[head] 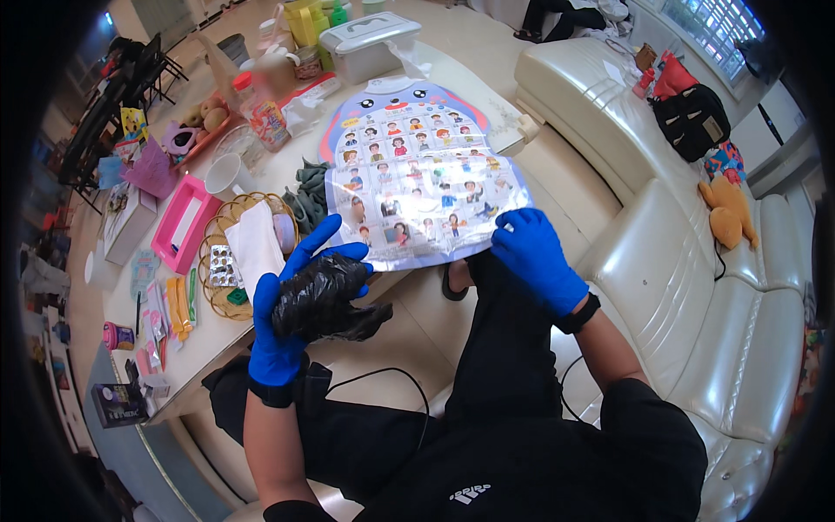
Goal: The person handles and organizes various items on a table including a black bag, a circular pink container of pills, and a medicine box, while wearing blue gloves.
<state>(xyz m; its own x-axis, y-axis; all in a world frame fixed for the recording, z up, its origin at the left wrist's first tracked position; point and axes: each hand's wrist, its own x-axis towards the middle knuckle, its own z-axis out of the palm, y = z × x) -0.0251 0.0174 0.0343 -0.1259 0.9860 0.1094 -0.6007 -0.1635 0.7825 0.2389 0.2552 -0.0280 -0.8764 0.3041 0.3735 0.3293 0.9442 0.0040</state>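
My left hand (280, 326), in a blue glove, is turned palm up and holds a crumpled black plastic bag (323, 293). The bag's loose end hangs toward the right. My right hand (538, 261), also gloved in blue, has its fingers curled on the lower right corner of a glossy children's picture poster (417, 186). Rows of small cartoon people and a purple animal face are printed on the sheet. A crease crosses its middle, and its lower part reaches past the table edge. Dark grey cloth (310, 192) lies against the poster's left side.
On the cream table (215, 339), a wicker basket (212, 287) holds tissues and a blister pack. Near it are a white mug (228, 176), a pink tray (186, 222) and a lidded plastic box (368, 46). A cream sofa (691, 313) bears a plush toy (730, 215) and black backpack (691, 121).
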